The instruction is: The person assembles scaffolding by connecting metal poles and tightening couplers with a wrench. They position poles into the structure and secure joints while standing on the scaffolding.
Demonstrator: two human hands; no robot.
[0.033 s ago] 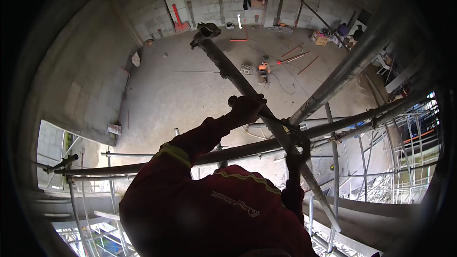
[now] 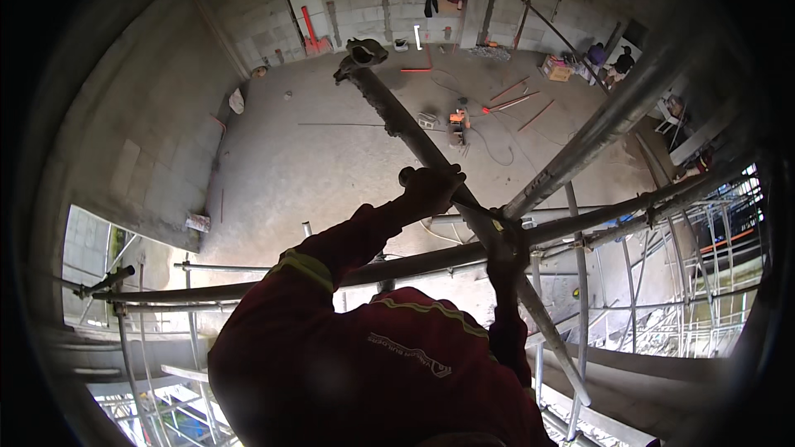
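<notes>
A long metal scaffold tube (image 2: 403,126) slants from the upper middle down to the lower right. At its upper end sits an open scaffold coupler (image 2: 367,52), with rough crust on the tube below it. My left hand (image 2: 432,188) is wrapped round the middle of this tube. Farther down, my right hand (image 2: 507,250) is closed at the spot where the slanting tube crosses a long horizontal tube (image 2: 422,263). Its fingers are dark, and what lies in them is hidden. A thicker tube (image 2: 592,136) comes down from the upper right to near that crossing.
Far below is a concrete floor (image 2: 281,161) with an orange machine (image 2: 457,126), a concrete block (image 2: 427,120), red pipes (image 2: 515,102) and cables. Other people (image 2: 619,62) are at the far right, near a cardboard box (image 2: 557,68). Scaffolding (image 2: 720,273) stands at the right.
My right hand has moved slightly up and left, from beside the slanting tube onto the crossing. The left hand keeps its grip, and the slanting tube has hardly shifted.
</notes>
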